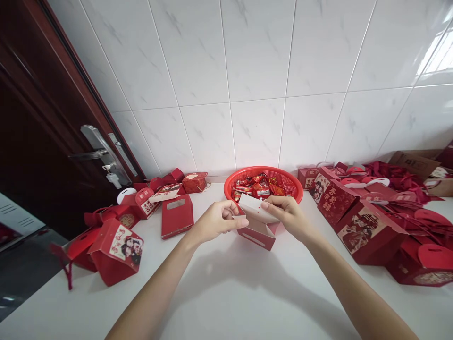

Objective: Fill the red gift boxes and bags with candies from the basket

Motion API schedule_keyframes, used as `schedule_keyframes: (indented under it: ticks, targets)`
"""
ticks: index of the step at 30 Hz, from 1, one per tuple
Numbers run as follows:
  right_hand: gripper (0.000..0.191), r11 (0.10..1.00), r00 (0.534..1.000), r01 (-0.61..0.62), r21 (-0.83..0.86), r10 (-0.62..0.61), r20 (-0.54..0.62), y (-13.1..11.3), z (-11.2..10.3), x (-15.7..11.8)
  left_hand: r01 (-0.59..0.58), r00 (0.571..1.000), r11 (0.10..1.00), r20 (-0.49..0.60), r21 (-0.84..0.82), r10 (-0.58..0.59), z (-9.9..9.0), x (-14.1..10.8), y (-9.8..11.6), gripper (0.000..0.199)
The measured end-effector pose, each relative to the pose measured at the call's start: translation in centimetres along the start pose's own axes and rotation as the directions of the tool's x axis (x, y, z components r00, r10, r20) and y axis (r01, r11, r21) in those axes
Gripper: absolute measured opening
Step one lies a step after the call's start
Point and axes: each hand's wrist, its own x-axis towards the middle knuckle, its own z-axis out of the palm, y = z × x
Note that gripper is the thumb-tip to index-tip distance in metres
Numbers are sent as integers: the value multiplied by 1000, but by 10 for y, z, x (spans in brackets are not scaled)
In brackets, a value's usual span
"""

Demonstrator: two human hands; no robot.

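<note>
A small red box (257, 234) with a white inside is held above the white table, its top flaps raised. My left hand (220, 220) is at the box's left edge, fingers curled and touching it. With thumb and fingers closed, my right hand (287, 213) pinches the white inner side of a flap (255, 208) at the right. Just behind the box stands a red plastic basket (298, 189) with red-wrapped sweets (261, 189) in it. Part of the basket's front is hidden by the hands and the box.
Red gift boxes (118, 252) and a flat red box (177, 216) lie on the left of the white table (226, 302). Many more red boxes (371, 231) crowd the right side. A cardboard box (414, 165) is at the far right. Behind is a tiled wall.
</note>
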Motion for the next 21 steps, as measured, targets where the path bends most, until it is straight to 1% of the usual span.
schedule_keyframes:
  ticks: [2, 4, 7, 9, 11, 13, 15, 18, 19, 21]
  targets:
    - [53, 1000, 997, -13, 22, 11, 81, 2, -3, 1, -8, 999, 993, -44, 115, 13, 2, -7, -3, 47]
    - [53, 1000, 986, 19, 4, -19, 166, 1, -5, 0, -24, 996, 978, -80, 208, 42, 5, -17, -5, 49]
    - [49, 996, 956, 89, -26, -78, 281, -6, -7, -4, -54, 987, 950, -125, 309, 97, 10, -35, -8, 50]
    - [47, 994, 942, 103, -26, -89, 323, -9, -6, -7, -65, 979, 934, -157, 352, 127, 14, -44, -12, 49]
    - [47, 995, 945, 94, -25, -81, 318, -10, -4, -7, -77, 969, 931, -194, 357, 154, 17, -49, -17, 47]
    - [49, 997, 956, 68, -25, -58, 286, -7, -2, -6, -112, 950, 935, -240, 338, 201, 20, -49, -23, 46]
    - [52, 1000, 959, 7, -2, -6, 285, -2, 1, -4, -170, 932, 930, -255, 326, 259, 22, -47, -27, 47]
    - [53, 990, 939, -125, 59, 98, 330, 6, 5, 0, -261, 928, 916, -181, 306, 325, 24, -42, -31, 41]
    - [54, 986, 937, -153, 72, 121, 328, 8, 6, 0, -279, 931, 918, -156, 282, 331, 25, -40, -32, 38]
    - [55, 983, 947, -170, 74, 142, 290, 10, 7, 1, -276, 942, 939, -138, 204, 307, 27, -35, -33, 35]
